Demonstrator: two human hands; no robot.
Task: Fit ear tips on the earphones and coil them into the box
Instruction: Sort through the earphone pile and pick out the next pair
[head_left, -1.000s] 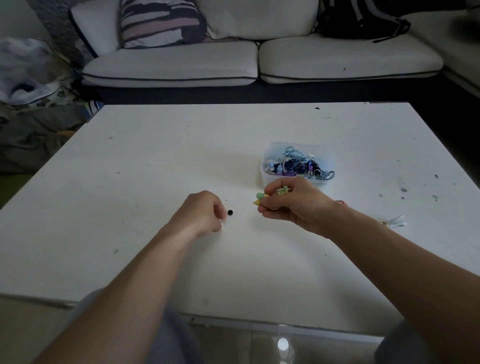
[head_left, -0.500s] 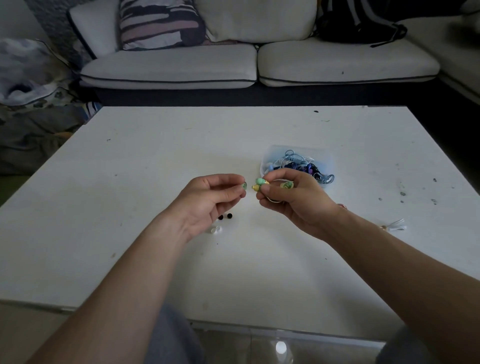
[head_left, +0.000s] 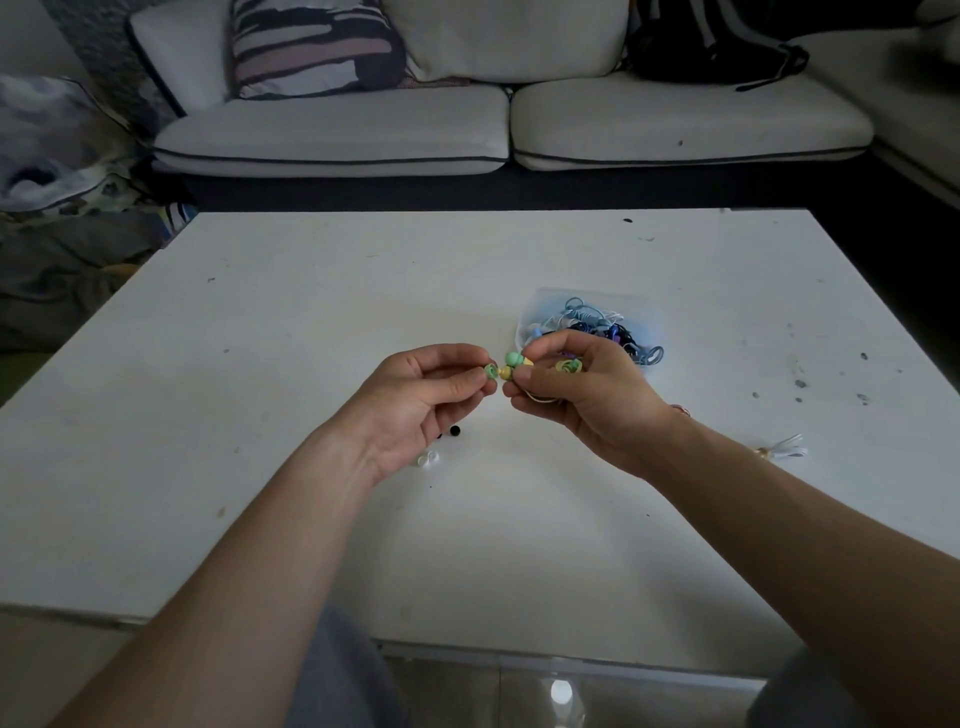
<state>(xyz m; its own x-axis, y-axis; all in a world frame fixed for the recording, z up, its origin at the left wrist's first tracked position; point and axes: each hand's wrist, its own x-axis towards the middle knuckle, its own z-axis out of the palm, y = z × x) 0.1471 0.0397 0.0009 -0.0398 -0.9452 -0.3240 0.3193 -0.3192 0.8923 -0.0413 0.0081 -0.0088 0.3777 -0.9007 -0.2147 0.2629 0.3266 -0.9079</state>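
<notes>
Pinching a small green ear tip (head_left: 490, 370), a soft-looking rubbery ring, between thumb and forefinger, the left hand (head_left: 415, 402) holds it right against a bare yellow nozzle (head_left: 505, 372); whether it is seated I cannot tell from here. The right hand (head_left: 589, 402) has its fingers curled round the earphones (head_left: 568, 366), gripping a pale yellow-green cable wound into a loose loop, with the buds poking out toward the left hand. Both hands are raised above the table (head_left: 311, 312), a matte white slab with scuffs and dark specks. Of the buds I count two: the bare one, and a fitted bud (head_left: 514, 358) wearing a smooth green dome. Just behind the right hand stands the box (head_left: 647, 310), one clear plastic tub with rounded corners, holding a tangle of thin blue, purple and black cables, too knotted for me to count. Below the left hand lie black ear tips (head_left: 455, 431), round and glossy; I make out two, one half hidden by the palm. Near them sit white ear tips (head_left: 428, 459), seemingly two, touching. Well to the right lies one white tassel-like piece (head_left: 785, 449). Beyond is a sofa (head_left: 332, 135) with two pale padded seat cushions and one striped pillow (head_left: 311, 47).
</notes>
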